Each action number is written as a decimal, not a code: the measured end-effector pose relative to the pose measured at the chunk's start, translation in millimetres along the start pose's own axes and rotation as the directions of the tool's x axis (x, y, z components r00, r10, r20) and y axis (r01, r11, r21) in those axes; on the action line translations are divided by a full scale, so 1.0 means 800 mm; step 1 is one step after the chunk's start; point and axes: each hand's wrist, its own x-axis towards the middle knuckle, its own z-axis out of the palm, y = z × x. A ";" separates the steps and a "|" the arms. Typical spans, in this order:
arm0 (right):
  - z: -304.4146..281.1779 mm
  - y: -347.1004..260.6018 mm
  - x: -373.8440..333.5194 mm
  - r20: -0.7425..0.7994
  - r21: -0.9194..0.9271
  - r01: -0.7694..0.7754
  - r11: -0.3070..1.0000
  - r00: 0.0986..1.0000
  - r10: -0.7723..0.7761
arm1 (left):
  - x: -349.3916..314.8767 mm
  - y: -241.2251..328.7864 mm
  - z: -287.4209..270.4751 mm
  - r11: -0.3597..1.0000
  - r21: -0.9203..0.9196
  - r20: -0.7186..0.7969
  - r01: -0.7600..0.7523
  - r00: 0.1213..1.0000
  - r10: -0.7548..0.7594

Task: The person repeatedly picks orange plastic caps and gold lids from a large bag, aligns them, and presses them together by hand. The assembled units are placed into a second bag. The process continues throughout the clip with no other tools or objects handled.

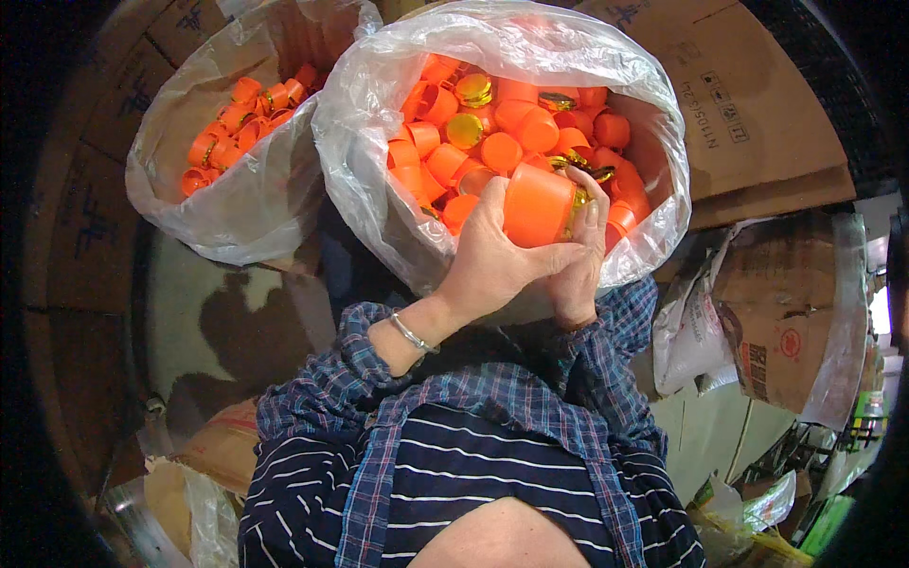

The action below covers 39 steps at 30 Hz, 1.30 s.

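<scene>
Over the near edge of a large plastic-lined bag [341, 156], both my hands hold an orange plastic cup-shaped cap [536, 204], tilted on its side. My left hand [490, 254] is closed around its body, thumb and fingers on the orange wall. On the cap's right end sits a shiny gold ring or lid [575, 210], where my right hand [579, 260] closes with its fingers and palm. Some of the gold part is hidden by those fingers. Beneath my hands the bag is full of similar orange caps [502, 151] and gold discs [465, 131].
To the left stands a second clear plastic bag [222, 213] with orange caps, several showing gold rims. Brown cardboard cartons [757, 104] flank the bags. At the right are a white sack [689, 331] and another carton [786, 303]. Plastic scraps [772, 502] lie at the lower right.
</scene>
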 end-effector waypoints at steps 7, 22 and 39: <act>-0.027 -0.020 0.014 0.207 0.142 -0.223 0.964 0.959 0.191 | -0.011 0.013 -0.026 0.999 -0.036 0.254 -0.015 0.967 0.024; 0.001 0.008 0.002 -0.098 -0.234 0.005 0.972 0.995 -0.028 | -0.011 -0.020 0.008 0.799 -0.591 0.059 0.113 0.994 -0.097; 0.021 -0.004 0.020 -0.122 -0.175 0.043 0.984 0.990 -0.065 | 0.002 -0.008 0.017 0.969 -0.231 -0.251 -0.091 0.968 0.031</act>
